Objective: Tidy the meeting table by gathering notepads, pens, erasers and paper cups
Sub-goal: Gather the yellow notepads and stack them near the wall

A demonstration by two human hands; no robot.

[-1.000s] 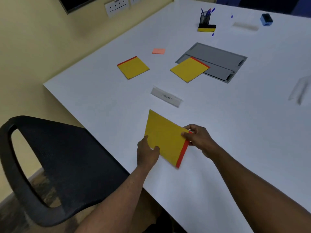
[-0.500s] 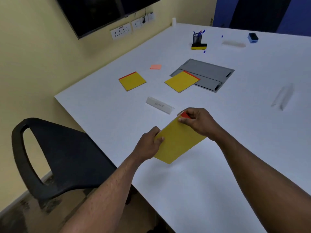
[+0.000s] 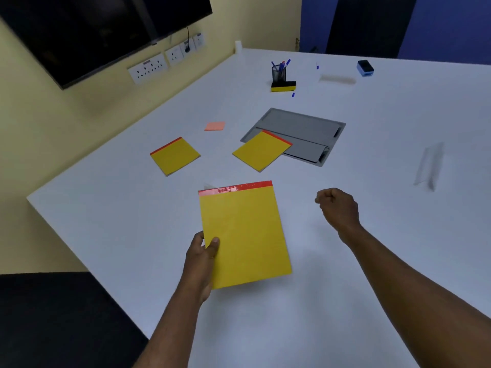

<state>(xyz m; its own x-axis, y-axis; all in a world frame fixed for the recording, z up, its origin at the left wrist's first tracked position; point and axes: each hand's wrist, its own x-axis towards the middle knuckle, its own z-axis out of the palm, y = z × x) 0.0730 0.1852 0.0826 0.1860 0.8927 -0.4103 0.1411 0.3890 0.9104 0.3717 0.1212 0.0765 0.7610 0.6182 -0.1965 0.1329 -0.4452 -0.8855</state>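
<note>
My left hand (image 3: 202, 257) grips a yellow notepad (image 3: 243, 235) with a red top strip by its lower left edge, held above the white table (image 3: 372, 235). Off to the right, my right hand (image 3: 336, 205) hovers with curled fingers and holds nothing. Two more yellow notepads lie farther back: one on the left (image 3: 175, 156) and one (image 3: 261, 150) partly resting on a grey floor-box lid (image 3: 305, 126). A pink sticky pad (image 3: 214, 126) lies beyond them. A black pen cup (image 3: 279, 73) with blue pens stands at the back beside a yellow-black eraser (image 3: 283, 86).
A blue-black duster (image 3: 365, 68) sits at the far right back. A clear name stand (image 3: 429, 166) is on the right. Small blue pen caps (image 3: 293, 94) lie near the eraser. A black chair (image 3: 53, 314) is at the lower left. Wall sockets (image 3: 148, 69) and a screen are on the left wall.
My right hand let go of the notepad and drew away to the right. The left hand alone now holds the pad, turned so its red strip faces away from me.
</note>
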